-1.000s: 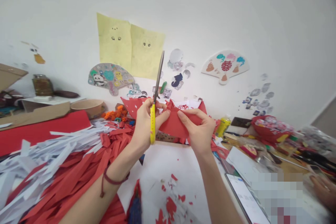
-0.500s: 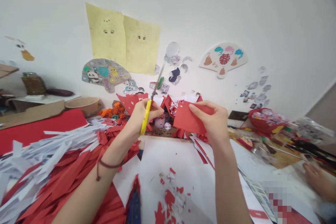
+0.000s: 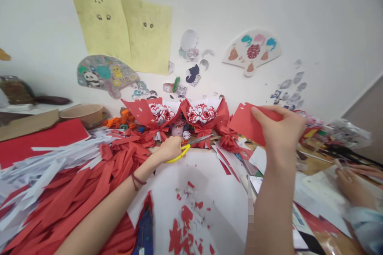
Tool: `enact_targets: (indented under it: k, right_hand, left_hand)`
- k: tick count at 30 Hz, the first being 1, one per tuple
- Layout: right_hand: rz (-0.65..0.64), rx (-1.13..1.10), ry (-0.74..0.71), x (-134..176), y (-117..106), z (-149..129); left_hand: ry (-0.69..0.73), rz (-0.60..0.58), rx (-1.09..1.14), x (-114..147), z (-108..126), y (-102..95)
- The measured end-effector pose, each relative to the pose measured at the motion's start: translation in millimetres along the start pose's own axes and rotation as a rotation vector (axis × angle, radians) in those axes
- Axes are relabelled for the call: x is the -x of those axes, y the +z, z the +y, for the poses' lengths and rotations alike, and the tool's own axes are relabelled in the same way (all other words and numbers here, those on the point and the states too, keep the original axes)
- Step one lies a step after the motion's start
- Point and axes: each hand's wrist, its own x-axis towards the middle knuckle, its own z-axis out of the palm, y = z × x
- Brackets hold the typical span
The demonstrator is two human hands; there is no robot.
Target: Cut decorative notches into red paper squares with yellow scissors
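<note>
My left hand is closed around the yellow-handled scissors, low over the far end of the white paper sheet. Their blades point right. Raised at the right, my right hand pinches a folded piece of red paper between thumb and fingers; small notches show along its top edge. The scissors and the red paper are well apart. Behind them stand two paper bouquets of red-and-white flowers, a left bouquet and a right bouquet, wrapped in red paper.
Red paper strips and white paper strips heap at the left, near a tan bowl. Red scraps lie on the white sheet. Another person's hand rests at the right among papers. A wall closes off the back.
My left hand has lowered the scissors, turning the blades from upward to rightward. My right hand has moved right with the red paper. The view has shifted slightly.
</note>
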Motion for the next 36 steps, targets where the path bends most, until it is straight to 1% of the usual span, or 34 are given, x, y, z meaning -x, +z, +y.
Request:
enact_targets:
  k: [3, 6, 8, 11, 13, 15, 17, 18, 20, 22, 25, 27, 29, 32, 34, 36]
  right_hand:
    - [0.003, -0.010, 0.028, 3, 2, -7]
    - [-0.070, -0.045, 0.012, 7, 4, -16]
    - [-0.162, -0.090, 0.002, 10, 6, -20]
    - [-0.378, -0.217, 0.000, 15, 12, -26]
    - [-0.533, -0.290, -0.002, 19, 17, -32]
    - [-0.689, -0.325, -0.030, 24, 23, -39]
    - [-0.809, -0.326, -0.081, 30, 28, -47]
    - [-0.846, -0.321, -0.107, 32, 31, -50]
    - [-0.882, -0.321, -0.151, 36, 34, -58]
    - [-0.891, -0.353, -0.188, 39, 36, -64]
    - [-0.881, -0.420, -0.196, 42, 34, -71]
    - [-0.876, -0.484, -0.135, 42, 31, -74]
    - [-0.917, -0.595, -0.003, 42, 29, -74]
    - [-0.968, -0.790, 0.212, 42, 28, -73]
    - [-0.996, -0.856, 0.275, 43, 29, -72]
    - [-1.063, -0.854, 0.288, 45, 33, -70]
  left_hand:
    - [-0.011, 0.041, -0.009, 0, -1, -1.8]
    - [-0.003, 0.133, 0.043, 1, 2, -11.9]
    - [0.010, 0.197, 0.120, 3, 6, -21.2]
    - [0.038, 0.253, 0.300, 9, 17, -36.9]
    - [0.091, 0.254, 0.443, 16, 27, -47.9]
    - [0.177, 0.223, 0.591, 26, 37, -58.5]
    - [0.248, 0.187, 0.676, 35, 44, -67.3]
    - [0.278, 0.171, 0.729, 39, 45, -70.7]
    - [0.313, 0.149, 0.781, 45, 47, -75.3]
    - [0.329, 0.125, 0.764, 48, 47, -78.0]
    - [0.305, 0.104, 0.729, 52, 48, -81.6]
    - [0.263, 0.127, 0.751, 55, 51, -85.0]
    - [0.227, 0.179, 0.798, 58, 54, -89.3]
    - [0.210, 0.285, 0.890, 64, 57, -96.5]
    - [0.206, 0.355, 0.930, 67, 57, -101.0]
    - [0.212, 0.411, 0.974, 69, 56, -104.9]
